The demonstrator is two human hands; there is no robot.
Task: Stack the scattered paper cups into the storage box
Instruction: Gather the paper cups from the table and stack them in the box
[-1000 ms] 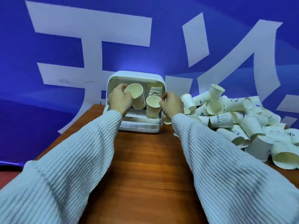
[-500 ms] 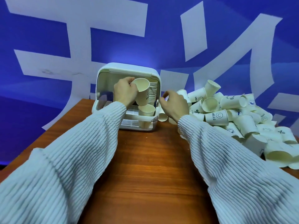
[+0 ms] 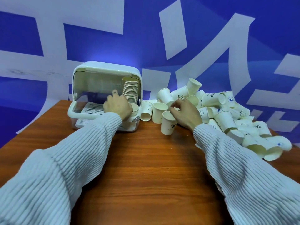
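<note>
A white storage box with its front open stands at the back left of the table. A tall stack of paper cups leans inside it on the right. My left hand reaches into the box and grips a paper cup low at the box's right front, with the forefinger raised. My right hand pinches the rim of an upright cup marked "%" just right of the box. The scattered cup pile spreads to the right behind that hand.
The wooden table reaches toward me, its left edge running diagonally past the box. A blue wall with large white shapes stands close behind. Loose cups lie near the table's right edge.
My left hand brought its cup down from mid-height to the box's lower right corner. My right hand moved right from the box to the pile and took hold of the "%" cup.
</note>
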